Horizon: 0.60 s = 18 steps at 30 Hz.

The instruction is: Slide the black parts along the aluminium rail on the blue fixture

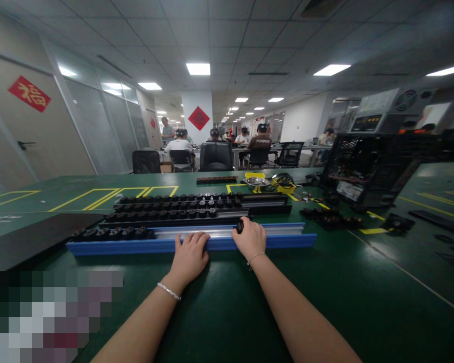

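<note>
A long blue channel rail (136,246) lies across the green table in front of me. My left hand (190,254) grips its near wall, with the fingers bent over the top edge. Between the thumb and fingers of my right hand (251,237) is a small black round part (240,228), held just over the rail's silvery inner track. What that part looks like underneath is hidden. A row of black parts (128,233) sits in the rail's left end. Behind it, black rails (268,207) lie parallel, carrying several similar dark parts (196,214).
At the right stands an open black computer case (366,171). Loose black parts (333,219) lie before it. A metal dish (258,182) and yellow tray (287,187) are further back. A dark flat panel (41,237) lies left. People (263,141) sit at desks beyond.
</note>
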Tool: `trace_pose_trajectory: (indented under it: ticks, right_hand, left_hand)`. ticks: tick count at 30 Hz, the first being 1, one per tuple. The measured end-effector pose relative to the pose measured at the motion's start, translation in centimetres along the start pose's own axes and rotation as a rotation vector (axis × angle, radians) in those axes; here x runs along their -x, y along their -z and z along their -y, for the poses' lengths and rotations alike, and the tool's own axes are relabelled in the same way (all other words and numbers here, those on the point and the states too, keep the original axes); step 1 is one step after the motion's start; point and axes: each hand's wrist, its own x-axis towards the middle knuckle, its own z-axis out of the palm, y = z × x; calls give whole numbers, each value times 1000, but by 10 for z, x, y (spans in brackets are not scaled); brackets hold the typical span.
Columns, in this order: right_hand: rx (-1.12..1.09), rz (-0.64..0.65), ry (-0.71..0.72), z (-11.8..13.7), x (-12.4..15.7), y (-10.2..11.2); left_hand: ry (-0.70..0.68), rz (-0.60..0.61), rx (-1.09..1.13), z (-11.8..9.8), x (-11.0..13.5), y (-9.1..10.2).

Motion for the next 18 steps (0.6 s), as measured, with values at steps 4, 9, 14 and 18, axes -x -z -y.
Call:
trace_pose_trajectory:
  ticks: [4,9,14,18]
  right_hand:
    - [4,0,-6,0,0,0]
    - [19,-6,-17,0,-1,-1]
    - [31,1,-17,-2,-2,-1]
    - [35,-10,6,-4,-3,-1]
  left_hand:
    - [-4,-12,3,0,0,-1]
    - [-11,-21,17,1,0,-2]
    - [-14,-21,8,2,1,-2]
    - [-12,-11,6,2,0,-1]
